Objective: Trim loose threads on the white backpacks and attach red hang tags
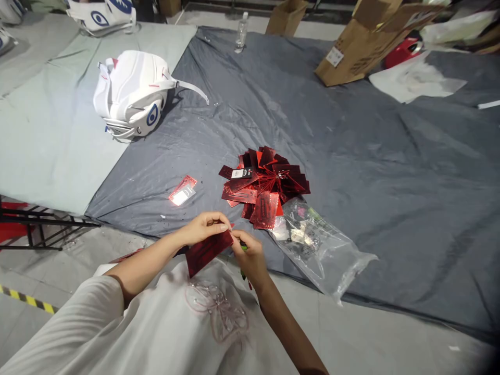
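Observation:
Close to my body, above the table's near edge, a shiny dark red hang tag hangs at a slant. The fingertips of my left hand are pinched together at its upper corner. My right hand meets them there, its thumb and fingers closed on the same corner. Something green, perhaps a small tool's handle, shows in the right palm, mostly hidden. Beyond my hands lies a fanned pile of red hang tags with red strings gathered at its middle. One black-and-white label rests on the pile.
A red tag with a white label lies left of the pile. A clear plastic bag overlaps the table's near edge. Farther off stand a white backpack, a clear bottle and a cardboard box beside white plastic.

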Demonstrator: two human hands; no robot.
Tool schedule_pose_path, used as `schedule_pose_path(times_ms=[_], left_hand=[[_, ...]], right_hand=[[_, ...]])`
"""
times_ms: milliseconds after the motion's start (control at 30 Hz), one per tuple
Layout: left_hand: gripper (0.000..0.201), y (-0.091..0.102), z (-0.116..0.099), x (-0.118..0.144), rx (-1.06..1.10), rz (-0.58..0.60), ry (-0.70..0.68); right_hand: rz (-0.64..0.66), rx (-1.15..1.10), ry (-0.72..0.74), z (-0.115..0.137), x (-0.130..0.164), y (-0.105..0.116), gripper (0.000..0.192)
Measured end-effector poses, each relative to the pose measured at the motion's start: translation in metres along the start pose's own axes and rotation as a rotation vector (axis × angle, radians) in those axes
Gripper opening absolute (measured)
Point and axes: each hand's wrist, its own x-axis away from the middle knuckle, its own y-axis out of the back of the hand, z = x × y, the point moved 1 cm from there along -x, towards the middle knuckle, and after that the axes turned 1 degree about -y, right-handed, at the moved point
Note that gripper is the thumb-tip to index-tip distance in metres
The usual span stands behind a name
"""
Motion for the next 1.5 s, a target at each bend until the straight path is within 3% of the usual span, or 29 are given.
schedule_pose_path(times_ms=[300,400,700,867,1167,1300,1500], left_hand=[[0.049,-0.001,-0.002,-0.008,-0.024,-0.05,-0.011],[0.053,-0.001,-0.006,-0.011,-0.02,-0.029,-0.003],[0.045,0.011,-0.004,-0.003,0.043,-0.056,-0.06],[0.042,0.012,-0.005,-0.003,-0.047,-0.081,-0.095],[0.049,0.007,-0.006,-0.005,0.036,-0.09,-0.036],[0.049,0.003,-0.01,-0.006,-0.011,-0.088,-0.04],[0.057,-0.002,0.002,-0.008,0.079,-0.082,-0.02]], right_hand=[[-0.083,0.254,0.356,-0.005,-0.005,0.006,0.02],[-0.088,0.253,0.393,-0.004,-0.01,0.01,0.015],[-0.056,0.045,0.052,-0.001,-0.013,0.002,0.017],[-0.035,-0.014,-0.003,-0.003,-0.013,0.0,0.019],[-0.049,0.007,-0.164,-0.005,-0.007,0.004,0.025],[-0.057,0.058,-0.142,-0.014,-0.008,0.008,0.029],[-0.031,0.082,-0.201,-0.023,-0.008,0.013,0.044]])
